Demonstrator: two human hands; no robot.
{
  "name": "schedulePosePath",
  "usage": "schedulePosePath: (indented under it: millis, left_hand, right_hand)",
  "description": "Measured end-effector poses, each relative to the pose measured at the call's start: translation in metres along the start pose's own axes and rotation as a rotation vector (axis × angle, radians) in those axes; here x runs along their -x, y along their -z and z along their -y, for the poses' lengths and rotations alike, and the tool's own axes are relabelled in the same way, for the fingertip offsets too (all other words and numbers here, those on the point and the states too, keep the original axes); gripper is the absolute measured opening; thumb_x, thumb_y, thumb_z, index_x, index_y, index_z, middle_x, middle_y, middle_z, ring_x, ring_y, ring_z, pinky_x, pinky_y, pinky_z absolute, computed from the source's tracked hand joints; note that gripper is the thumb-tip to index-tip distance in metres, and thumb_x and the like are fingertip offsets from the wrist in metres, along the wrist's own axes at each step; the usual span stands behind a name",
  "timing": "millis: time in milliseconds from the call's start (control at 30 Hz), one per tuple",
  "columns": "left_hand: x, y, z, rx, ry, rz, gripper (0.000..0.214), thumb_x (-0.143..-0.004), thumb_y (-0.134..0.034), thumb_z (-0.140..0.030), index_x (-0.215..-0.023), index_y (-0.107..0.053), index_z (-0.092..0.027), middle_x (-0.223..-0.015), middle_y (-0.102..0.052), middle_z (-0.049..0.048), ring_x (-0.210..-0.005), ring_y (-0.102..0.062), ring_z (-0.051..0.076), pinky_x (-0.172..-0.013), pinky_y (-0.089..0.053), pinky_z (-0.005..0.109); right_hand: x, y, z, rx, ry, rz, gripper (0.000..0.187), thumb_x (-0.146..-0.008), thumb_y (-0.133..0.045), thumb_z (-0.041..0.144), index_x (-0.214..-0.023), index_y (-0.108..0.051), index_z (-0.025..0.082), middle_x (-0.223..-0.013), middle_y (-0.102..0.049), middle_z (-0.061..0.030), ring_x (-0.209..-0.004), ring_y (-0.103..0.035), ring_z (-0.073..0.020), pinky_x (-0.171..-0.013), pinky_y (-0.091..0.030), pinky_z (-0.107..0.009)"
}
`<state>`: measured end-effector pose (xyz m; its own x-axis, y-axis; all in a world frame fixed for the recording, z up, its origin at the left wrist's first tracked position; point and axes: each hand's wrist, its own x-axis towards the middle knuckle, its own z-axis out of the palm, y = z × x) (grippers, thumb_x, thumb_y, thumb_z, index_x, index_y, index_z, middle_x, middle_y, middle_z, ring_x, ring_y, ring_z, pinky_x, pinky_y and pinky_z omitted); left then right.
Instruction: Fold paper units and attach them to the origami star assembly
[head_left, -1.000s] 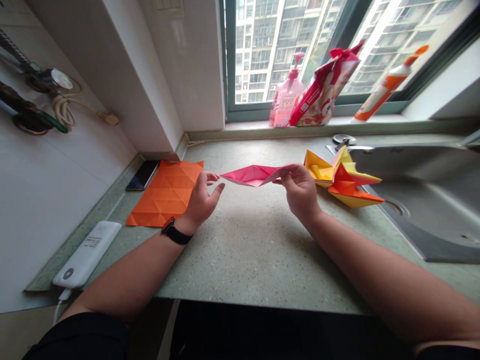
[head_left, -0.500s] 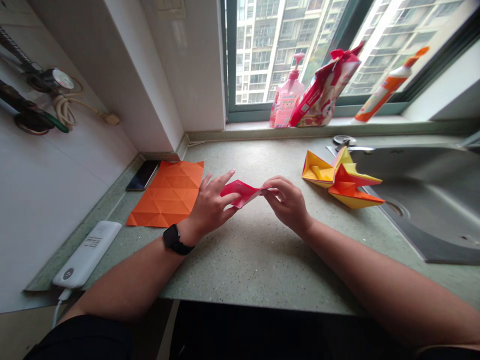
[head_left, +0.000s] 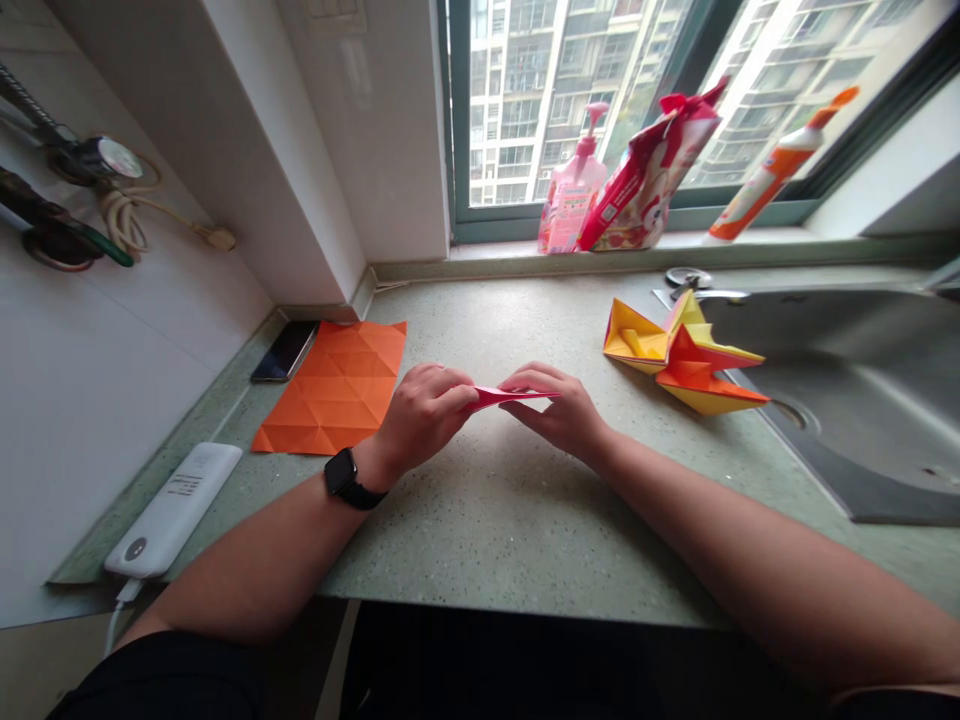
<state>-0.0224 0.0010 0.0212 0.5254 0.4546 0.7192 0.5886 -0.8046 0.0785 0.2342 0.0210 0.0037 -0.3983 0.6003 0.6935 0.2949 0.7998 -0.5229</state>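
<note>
A folded pink paper [head_left: 491, 397], seen nearly edge-on, is held above the counter between my two hands. My left hand [head_left: 427, 410] pinches its left end, thumb in front and fingers curled over it. My right hand [head_left: 559, 405] has its fingers above and its thumb below the right part, closed around the paper, whose tip reaches toward the palm. Beside my left hand lies a creased orange sheet [head_left: 337, 385], flat on the counter. To the right of my right hand stands a folded yellow and orange paper piece [head_left: 686, 360] with several points, near the sink.
A phone [head_left: 285, 350] and a white power bank [head_left: 176, 510] with a cable lie at the left. The steel sink [head_left: 862, 400] is at the right. On the sill stand a pink pump bottle [head_left: 574, 200], a red bag [head_left: 649, 180] and an orange-white bottle [head_left: 772, 175].
The pink paper has turned from showing its face to nearly edge-on. My left fingers, spread before, have curled onto it. My right hand has shifted slightly left along it.
</note>
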Motion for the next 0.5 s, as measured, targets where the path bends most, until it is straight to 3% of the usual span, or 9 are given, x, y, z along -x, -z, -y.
schedulePosePath:
  millis: [167,300,500]
  left_hand:
    - [0.0007,0.0004,-0.0025,0.072,0.053,-0.069,0.029,-0.105,-0.075,-0.036,-0.128,-0.064,-0.024,-0.102,-0.08,0.0052,-0.097,-0.074,0.025,-0.097,-0.056,0.043]
    - [-0.0018,0.003,-0.0044,0.077,0.026,-0.049,0.011,-0.106,-0.074,-0.036,-0.111,-0.074,-0.026,-0.097,-0.08,0.0029,-0.089,-0.073,0.021,-0.096,-0.056,0.041]
    - [-0.004,0.0073,-0.0099,0.074,0.024,-0.068,0.009,-0.106,-0.072,-0.03,-0.1,-0.077,-0.025,-0.088,-0.078,0.0019,-0.082,-0.07,0.019,-0.094,-0.057,0.039]
  right_hand:
    - [-0.0011,0.0035,0.0024,0.054,0.026,-0.045,0.013,-0.104,-0.073,0.032,-0.096,-0.081,0.026,-0.088,-0.079,-0.0045,-0.078,-0.074,-0.0201,-0.071,-0.061,-0.035]
    - [-0.0012,0.0047,0.0048,0.042,0.055,-0.055,0.015,-0.104,-0.073,0.03,-0.093,-0.082,0.025,-0.088,-0.078,-0.0044,-0.077,-0.073,-0.0187,-0.071,-0.06,-0.033]
    - [-0.0026,0.0053,0.0101,-0.024,0.042,-0.053,0.013,-0.103,-0.074,0.029,-0.094,-0.082,0.025,-0.088,-0.079,-0.0045,-0.078,-0.073,-0.0186,-0.072,-0.061,-0.034]
